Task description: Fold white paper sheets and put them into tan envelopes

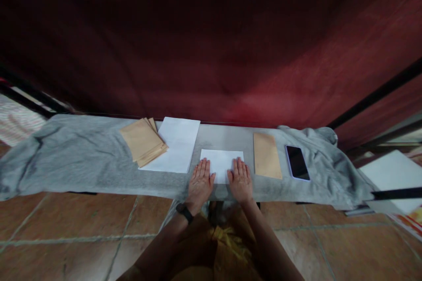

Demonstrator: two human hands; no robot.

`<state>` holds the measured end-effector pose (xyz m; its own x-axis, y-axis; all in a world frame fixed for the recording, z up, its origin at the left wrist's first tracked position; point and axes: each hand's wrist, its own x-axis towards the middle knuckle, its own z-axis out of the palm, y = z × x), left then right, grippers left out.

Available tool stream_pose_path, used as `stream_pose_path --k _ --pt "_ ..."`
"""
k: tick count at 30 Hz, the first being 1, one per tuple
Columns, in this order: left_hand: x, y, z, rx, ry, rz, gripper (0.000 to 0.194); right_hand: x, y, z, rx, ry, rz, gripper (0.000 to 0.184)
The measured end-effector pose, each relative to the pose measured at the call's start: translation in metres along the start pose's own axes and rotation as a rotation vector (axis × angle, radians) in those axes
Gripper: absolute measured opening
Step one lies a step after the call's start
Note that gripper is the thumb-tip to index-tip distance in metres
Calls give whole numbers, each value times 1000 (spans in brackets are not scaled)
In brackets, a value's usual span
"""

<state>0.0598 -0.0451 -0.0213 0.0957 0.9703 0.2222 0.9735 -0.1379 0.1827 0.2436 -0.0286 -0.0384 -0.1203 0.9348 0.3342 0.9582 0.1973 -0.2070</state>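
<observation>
A white sheet of paper (221,160), seemingly folded, lies in front of me on the grey cloth. My left hand (200,181) rests flat on its left edge, fingers stretched out and pointing away from me. On the right edge my right hand (240,179) lies flat in the same way. Both hands are open and grip nothing. To the right of my right hand is a single brown envelope (266,157). Left of my left hand lie larger white sheets (180,145), partly covered by a stack of brown envelopes (143,139).
The grey cloth (89,153) covers a long narrow surface. A phone (297,162) with a dark screen lies near its right end. Behind stands a dark red surface (198,52), with black bars (379,94) at the sides. Below is a tiled floor (89,215).
</observation>
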Motion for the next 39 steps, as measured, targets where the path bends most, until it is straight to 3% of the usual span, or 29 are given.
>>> stream_pose_path --k 9,16,24,29,34,39 --pt "-2 -6 -4 -15 35 -44 59 -10 9 2 -32 0 35 62" --pt "36 19 -1 -41 -31 85 58 -10 9 2 -33 25 38 62" --pt "52 15 17 3 -64 104 60 -9 8 1 -8 39 60 59" --pt "51 16 14 1 -67 94 59 16 -6 3 84 12 59 52" --pt "51 15 12 -3 -104 108 57 55 -30 11 161 -112 23 50" --pt "52 13 11 -11 -138 131 60 67 -37 16 166 -192 16 50"
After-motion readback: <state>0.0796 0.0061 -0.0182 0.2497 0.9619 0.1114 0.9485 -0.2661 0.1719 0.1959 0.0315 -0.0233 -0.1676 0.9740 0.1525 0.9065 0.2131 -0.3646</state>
